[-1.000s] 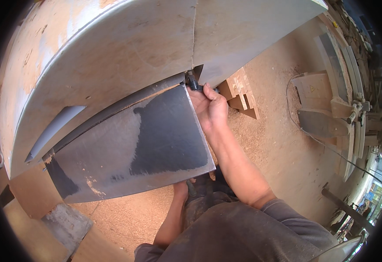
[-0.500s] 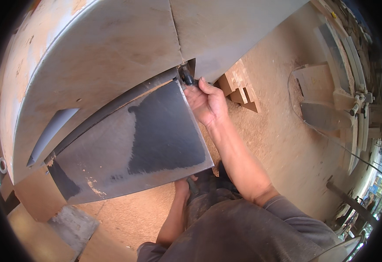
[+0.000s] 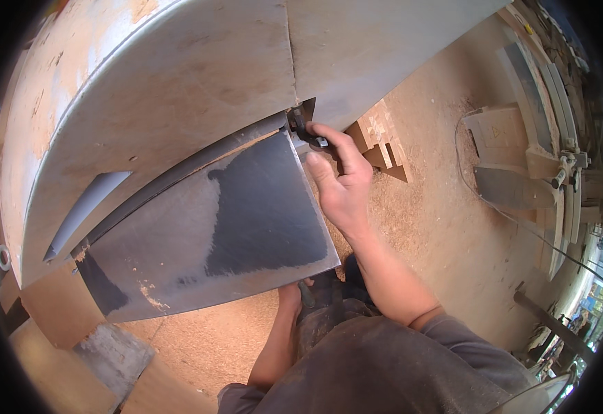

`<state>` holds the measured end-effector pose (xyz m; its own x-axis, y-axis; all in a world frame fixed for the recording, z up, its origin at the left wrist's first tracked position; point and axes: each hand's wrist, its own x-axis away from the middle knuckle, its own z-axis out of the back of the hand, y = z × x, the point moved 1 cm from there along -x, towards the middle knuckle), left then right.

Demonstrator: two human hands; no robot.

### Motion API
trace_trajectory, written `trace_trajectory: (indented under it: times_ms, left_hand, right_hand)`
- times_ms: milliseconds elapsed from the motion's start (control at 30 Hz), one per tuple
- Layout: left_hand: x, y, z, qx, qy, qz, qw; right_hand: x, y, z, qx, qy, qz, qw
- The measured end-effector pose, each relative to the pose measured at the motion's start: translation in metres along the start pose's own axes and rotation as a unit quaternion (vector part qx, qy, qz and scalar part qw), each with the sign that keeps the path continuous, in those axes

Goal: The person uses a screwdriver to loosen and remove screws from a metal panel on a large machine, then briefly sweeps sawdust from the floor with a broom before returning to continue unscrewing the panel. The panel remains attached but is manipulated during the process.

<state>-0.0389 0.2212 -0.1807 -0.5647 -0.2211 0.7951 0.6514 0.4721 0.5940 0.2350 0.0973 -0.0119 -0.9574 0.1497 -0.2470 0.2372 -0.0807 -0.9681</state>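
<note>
Small dark metal latch at the fingertips of the right hand, at the grey steel panel's upper corner.
Right fingers pinch it, latch lying just beyond them; left hand sits well below under the panel's lower edge, grip hidden.

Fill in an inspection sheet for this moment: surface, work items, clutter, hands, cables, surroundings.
Surface: grey metal table, dusty, with a darker patch; it sits below a large curved machine housing.
Work items: small dark handle at the table's upper corner, under the housing seam.
Clutter: stacked wood offcuts on the floor beyond the hand.
Hands: right hand has its fingers on the handle; left hand is below the table edge, grip hidden.
Cables: a thin line curves across the floor at right.
Surroundings: sawdust-covered floor; boards and another machine at right.
</note>
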Motion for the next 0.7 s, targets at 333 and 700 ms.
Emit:
trace_trajectory:
  times_ms: [333, 700]
  left_hand:
    - [-0.007, -0.015, 0.013, -0.003, -0.025, 0.007, 1.000]
    - [-0.005, -0.013, -0.004, -0.032, -0.047, 0.030, 0.998]
  right_hand:
    - [0.028, 0.061, 0.002, -0.246, 0.075, -0.311, 0.915]
    - [0.016, 0.050, -0.005, -0.308, -0.044, -0.429, 0.848]
